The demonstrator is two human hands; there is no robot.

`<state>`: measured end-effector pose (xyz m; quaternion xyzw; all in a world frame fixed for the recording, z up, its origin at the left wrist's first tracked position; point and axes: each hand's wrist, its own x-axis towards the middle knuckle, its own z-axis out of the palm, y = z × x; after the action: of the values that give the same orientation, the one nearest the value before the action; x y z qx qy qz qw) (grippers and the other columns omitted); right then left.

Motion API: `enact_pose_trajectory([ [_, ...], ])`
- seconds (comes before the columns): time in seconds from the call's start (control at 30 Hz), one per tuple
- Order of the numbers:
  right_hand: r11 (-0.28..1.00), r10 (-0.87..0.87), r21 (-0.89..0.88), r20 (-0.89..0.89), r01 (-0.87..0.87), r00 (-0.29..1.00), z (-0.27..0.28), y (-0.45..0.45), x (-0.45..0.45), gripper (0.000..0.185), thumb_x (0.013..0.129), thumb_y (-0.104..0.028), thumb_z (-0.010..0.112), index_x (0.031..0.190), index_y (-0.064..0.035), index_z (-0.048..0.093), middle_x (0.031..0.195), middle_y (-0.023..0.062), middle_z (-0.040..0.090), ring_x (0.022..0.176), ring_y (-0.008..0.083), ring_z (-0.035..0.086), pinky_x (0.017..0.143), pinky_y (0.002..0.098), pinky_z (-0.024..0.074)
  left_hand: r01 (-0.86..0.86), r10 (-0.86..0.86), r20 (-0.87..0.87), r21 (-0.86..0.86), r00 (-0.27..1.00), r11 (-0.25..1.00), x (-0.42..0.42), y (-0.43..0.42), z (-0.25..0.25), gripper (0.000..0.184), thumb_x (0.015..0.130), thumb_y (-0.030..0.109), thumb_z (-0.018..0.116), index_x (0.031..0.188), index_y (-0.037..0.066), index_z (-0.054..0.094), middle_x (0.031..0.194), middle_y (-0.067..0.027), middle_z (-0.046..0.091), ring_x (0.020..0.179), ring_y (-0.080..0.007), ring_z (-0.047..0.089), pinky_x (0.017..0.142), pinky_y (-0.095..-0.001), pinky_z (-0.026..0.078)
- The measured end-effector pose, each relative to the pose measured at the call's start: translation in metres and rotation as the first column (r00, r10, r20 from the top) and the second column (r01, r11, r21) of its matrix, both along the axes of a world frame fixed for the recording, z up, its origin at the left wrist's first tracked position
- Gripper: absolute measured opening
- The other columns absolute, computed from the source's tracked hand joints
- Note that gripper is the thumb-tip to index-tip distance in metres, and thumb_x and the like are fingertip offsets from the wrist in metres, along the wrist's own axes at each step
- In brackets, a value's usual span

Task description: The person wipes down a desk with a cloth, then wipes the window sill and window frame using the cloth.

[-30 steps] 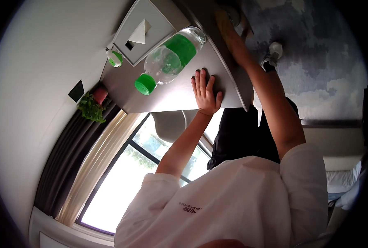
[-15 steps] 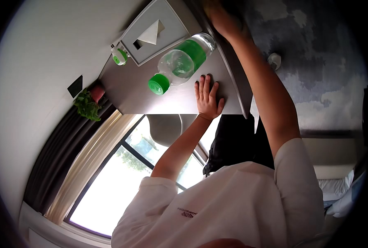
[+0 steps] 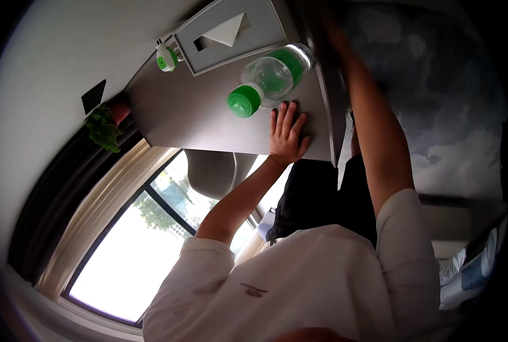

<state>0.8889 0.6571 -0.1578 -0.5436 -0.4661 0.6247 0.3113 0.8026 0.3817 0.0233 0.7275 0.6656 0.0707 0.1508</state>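
My left hand (image 3: 287, 135) lies flat on the brown desk (image 3: 191, 117), palm down with fingers spread, near its front edge. Just beyond its fingertips stands a clear plastic bottle (image 3: 268, 78) with a green cap and green label. The bottle seems upright, and the hand holds nothing. My right arm stretches past the desk's right side, and my right hand (image 3: 336, 39) is in dark shadow at the top of the view. Its fingers are too dark and blurred to make out, and so is anything it may touch.
Behind the bottle sits a grey tissue box (image 3: 225, 54) with a tissue sticking out. Beside it is a small white-and-green device (image 3: 165, 58) with prongs. A potted plant (image 3: 104, 130) is at the far left. A grey chair (image 3: 211, 174) is by the window, and bedding (image 3: 464, 276) shows at lower right.
The whole view has shifted a little. My right hand has moved rightward along the desk's side into deeper shadow. My left hand stays flat on the desk.
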Motion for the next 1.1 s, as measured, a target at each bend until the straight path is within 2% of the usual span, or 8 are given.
enact_pose_trajectory([
  [0.27, 0.995, -0.013, -0.103, -0.099, 0.003, 0.995, 0.044, 0.053, -0.030, 0.065, 0.109, -0.044, 0.026, 0.141, 0.0070, 0.049, 0.141, 0.0290, 0.054, 0.134, 0.0346, 0.051, 0.112, 0.0421, 0.0368, -0.017, 0.018, 0.030, -0.040, 0.999, 0.999, -0.001, -0.002, 0.002, 0.064, 0.086, 0.032, 0.064, 0.143, 0.008, 0.047, 0.161, -0.0237, 0.029, 0.150, -0.0447, 0.024, 0.121, -0.0625, 0.014],
  [0.4, 0.956, 0.027, 0.292, -0.008, -0.023, 1.000, 0.046, 0.054, -0.035, 0.065, 0.109, -0.047, 0.029, 0.134, 0.0063, 0.057, 0.133, 0.0266, 0.061, 0.129, 0.0343, 0.055, 0.110, 0.0404, 0.0387, -0.016, 0.016, 0.008, -0.055, 1.000, 0.998, 0.000, -0.004, 0.001, 0.063, 0.086, 0.033, 0.063, 0.142, 0.007, 0.048, 0.161, -0.0237, 0.029, 0.150, -0.0448, 0.024, 0.121, -0.0627, 0.014],
  [0.43, 0.974, -0.146, 0.146, -0.173, 0.172, 0.974, 0.080, 0.041, -0.036, 0.063, 0.109, -0.044, 0.028, 0.133, 0.0057, 0.058, 0.128, 0.0274, 0.063, 0.126, 0.0367, 0.057, 0.107, 0.0413, 0.0422, -0.005, 0.005, 0.001, -0.065, 1.000, 0.998, -0.001, -0.003, -0.001, 0.062, 0.088, 0.033, 0.061, 0.142, 0.005, 0.047, 0.161, -0.0249, 0.028, 0.151, -0.0460, 0.022, 0.121, -0.0633, 0.012],
  [0.53, 0.998, -0.064, -0.023, -0.217, 0.060, 0.974, 0.037, 0.028, -0.026, 0.056, 0.109, -0.038, 0.031, 0.137, 0.0053, 0.054, 0.132, 0.0280, 0.060, 0.129, 0.0402, 0.053, 0.110, 0.0404, 0.0398, 0.008, -0.007, 0.024, -0.042, 1.000, 0.999, -0.004, -0.005, -0.004, 0.062, 0.088, 0.032, 0.062, 0.142, 0.006, 0.047, 0.161, -0.0254, 0.027, 0.151, -0.0460, 0.021, 0.121, -0.0633, 0.012],
  [0.57, 0.987, 0.136, 0.078, 0.100, -0.144, 0.986, -0.036, 0.026, -0.019, 0.050, 0.107, -0.031, 0.040, 0.143, 0.0030, 0.049, 0.144, 0.0244, 0.052, 0.137, 0.0413, 0.044, 0.116, 0.0425, 0.0329, 0.008, -0.006, 0.034, -0.051, 0.999, 0.999, -0.003, -0.006, -0.002, 0.063, 0.088, 0.032, 0.062, 0.142, 0.006, 0.047, 0.162, -0.0254, 0.027, 0.151, -0.0460, 0.021, 0.121, -0.0633, 0.012],
  [0.73, 0.971, 0.035, -0.234, -0.041, -0.043, 0.999, -0.010, -0.020, 0.015, 0.072, 0.103, -0.062, 0.036, 0.148, -0.0072, 0.049, 0.146, 0.0212, 0.053, 0.135, 0.0310, 0.050, 0.111, 0.0404, 0.0391, 0.009, -0.007, 0.033, -0.064, 0.999, 0.998, -0.004, -0.005, -0.003, 0.065, 0.086, 0.032, 0.063, 0.143, 0.007, 0.047, 0.162, -0.0254, 0.025, 0.152, -0.0458, 0.019, 0.121, -0.0633, 0.010],
  [0.9, 0.694, 0.131, -0.711, -0.033, -0.115, 0.991, -0.057, -0.127, 0.068, 0.070, 0.104, -0.060, 0.035, 0.148, -0.0065, 0.049, 0.144, 0.0218, 0.055, 0.130, 0.0330, 0.053, 0.107, 0.0415, 0.0420, 0.014, -0.011, 0.043, -0.059, 0.999, 0.998, -0.003, -0.006, -0.002, 0.066, 0.086, 0.032, 0.064, 0.144, 0.007, 0.046, 0.163, -0.0249, 0.024, 0.152, -0.0457, 0.018, 0.121, -0.0633, 0.010],
  [1.1, 0.988, 0.149, -0.003, 0.260, -0.154, 0.954, -0.012, -0.140, 0.054, 0.055, 0.108, -0.040, 0.033, 0.144, -0.0026, 0.049, 0.133, 0.0253, 0.060, 0.124, 0.0383, 0.057, 0.101, 0.0410, 0.0450, 0.013, -0.012, 0.025, -0.043, 1.000, 0.999, -0.003, -0.005, -0.004, 0.066, 0.087, 0.033, 0.063, 0.145, 0.007, 0.045, 0.163, -0.0248, 0.024, 0.152, -0.0460, 0.018, 0.121, -0.0636, 0.010],
])
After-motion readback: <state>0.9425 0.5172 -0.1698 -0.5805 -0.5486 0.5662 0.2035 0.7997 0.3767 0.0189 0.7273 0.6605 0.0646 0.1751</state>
